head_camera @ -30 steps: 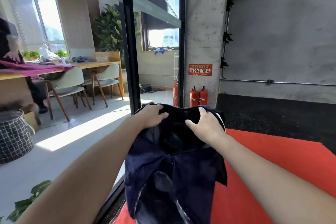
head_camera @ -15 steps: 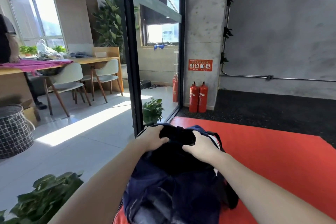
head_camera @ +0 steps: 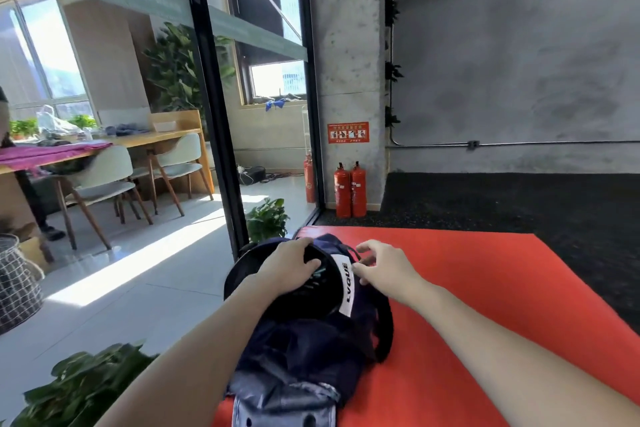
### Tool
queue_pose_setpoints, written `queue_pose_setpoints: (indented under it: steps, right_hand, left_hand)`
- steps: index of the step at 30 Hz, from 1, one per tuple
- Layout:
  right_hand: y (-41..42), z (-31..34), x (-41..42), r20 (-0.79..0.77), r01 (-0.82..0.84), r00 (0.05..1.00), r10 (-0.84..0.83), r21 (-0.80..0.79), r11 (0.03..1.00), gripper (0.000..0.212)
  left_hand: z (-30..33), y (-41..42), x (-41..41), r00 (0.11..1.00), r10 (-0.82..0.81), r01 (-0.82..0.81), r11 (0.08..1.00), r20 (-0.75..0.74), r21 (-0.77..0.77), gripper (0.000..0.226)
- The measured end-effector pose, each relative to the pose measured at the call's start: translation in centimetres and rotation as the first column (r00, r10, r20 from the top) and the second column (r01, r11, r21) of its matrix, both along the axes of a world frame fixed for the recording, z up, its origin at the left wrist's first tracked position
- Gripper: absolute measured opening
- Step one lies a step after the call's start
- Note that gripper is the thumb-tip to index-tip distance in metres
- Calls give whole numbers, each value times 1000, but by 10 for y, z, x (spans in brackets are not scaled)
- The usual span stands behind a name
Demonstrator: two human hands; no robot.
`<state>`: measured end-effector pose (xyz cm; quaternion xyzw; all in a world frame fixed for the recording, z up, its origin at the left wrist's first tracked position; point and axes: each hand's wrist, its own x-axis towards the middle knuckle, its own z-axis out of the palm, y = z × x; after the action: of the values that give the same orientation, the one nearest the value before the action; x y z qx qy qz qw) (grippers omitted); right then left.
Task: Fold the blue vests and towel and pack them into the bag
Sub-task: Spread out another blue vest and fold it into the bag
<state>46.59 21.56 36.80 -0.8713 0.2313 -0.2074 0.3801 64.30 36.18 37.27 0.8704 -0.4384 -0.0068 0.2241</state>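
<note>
Nearest you, a soft, crumpled dark navy bag (head_camera: 304, 333) lies on the smooth red mat (head_camera: 485, 288), its pale grey-blue end (head_camera: 284, 406) toward you. What it contains cannot be made out. One white label with black lettering (head_camera: 344, 288) runs along its top. Your left hand (head_camera: 289, 270) grips the bag's black far rim, fingers curled over it. Your right hand (head_camera: 384, 267) hovers just beside the label, fingers loosely bent, grasping nothing. Beyond the mat, two red cylindrical fire extinguishers (head_camera: 349, 189) stand against a rough concrete pillar (head_camera: 346, 45).
</note>
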Motion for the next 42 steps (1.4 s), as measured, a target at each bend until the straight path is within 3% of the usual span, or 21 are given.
queue_pose_setpoints:
  steps: [13,21,25,34,42]
  right_hand:
    - [-62,-59,-282,-63,295,954,-294,7,955,23]
    - [-100,-155,-450,-178,567,816,-550,62,822,4]
    - [-115,-210,-521,-258,652,752,-607,159,741,9]
    - [-143,-309,-617,-454,731,657,-602,188,656,12]
    - [-194,-393,-625,-529,718,661,-532,241,653,15]
  left_hand:
    - [-45,-101,-269,948,-319,319,947,9,-47,47]
    - [-123,-182,-437,825,-543,555,831,-154,41,47]
    - [-169,-209,-512,750,-620,654,748,-228,116,42]
    - [-278,-251,-602,704,-579,701,659,-411,273,50]
    - [-346,-307,-618,732,-481,661,673,-482,332,50]
